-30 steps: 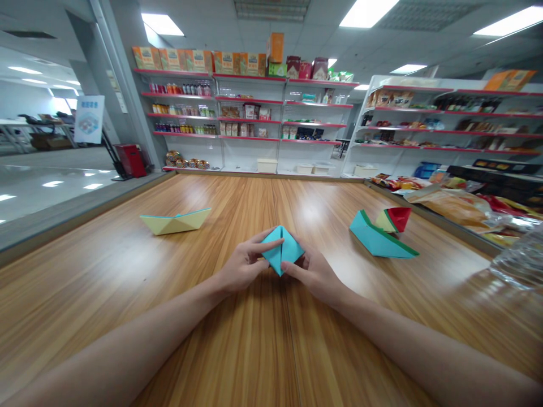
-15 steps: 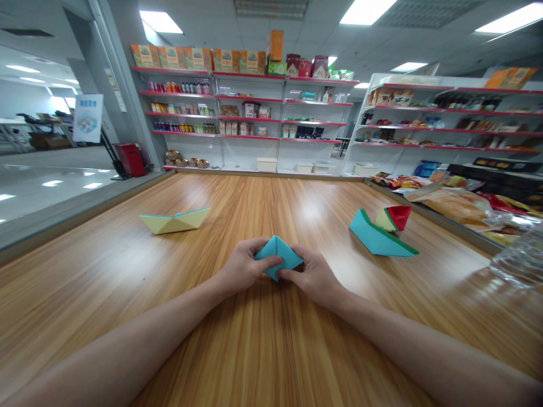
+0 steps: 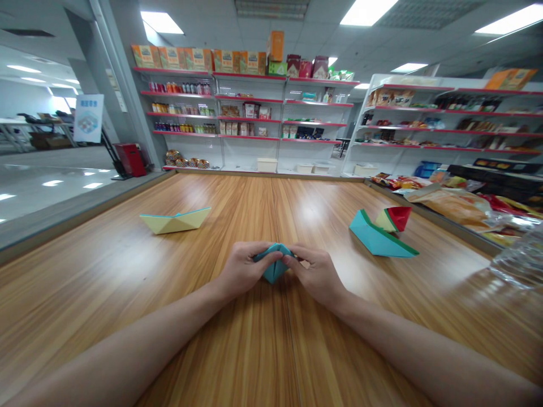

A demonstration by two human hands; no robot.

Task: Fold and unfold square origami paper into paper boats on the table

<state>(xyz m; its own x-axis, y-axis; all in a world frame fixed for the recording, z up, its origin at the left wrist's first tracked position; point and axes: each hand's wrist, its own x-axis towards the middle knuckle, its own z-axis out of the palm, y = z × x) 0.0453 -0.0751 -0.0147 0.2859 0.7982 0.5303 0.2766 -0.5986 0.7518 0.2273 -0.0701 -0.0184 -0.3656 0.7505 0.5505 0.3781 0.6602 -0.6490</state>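
A small folded piece of blue paper (image 3: 274, 267) sits just above the wooden table (image 3: 263, 350), pinched between both hands. My left hand (image 3: 241, 270) grips its left side with thumb and fingers closed. My right hand (image 3: 317, 274) holds the right side the same way. The fingers cover most of the paper; only its top edge and lower tip show.
A yellow paper boat (image 3: 176, 221) lies to the far left. A blue-and-green paper boat (image 3: 379, 238) and a small red-and-yellow folded piece (image 3: 394, 218) lie to the right. Snack bags (image 3: 449, 200) and clear plastic (image 3: 520, 257) crowd the right edge. Store shelves (image 3: 246, 121) stand behind.
The blue paper stood up as an open diamond a second ago; both hands have pressed it lower and closed in over it, so less of it shows.
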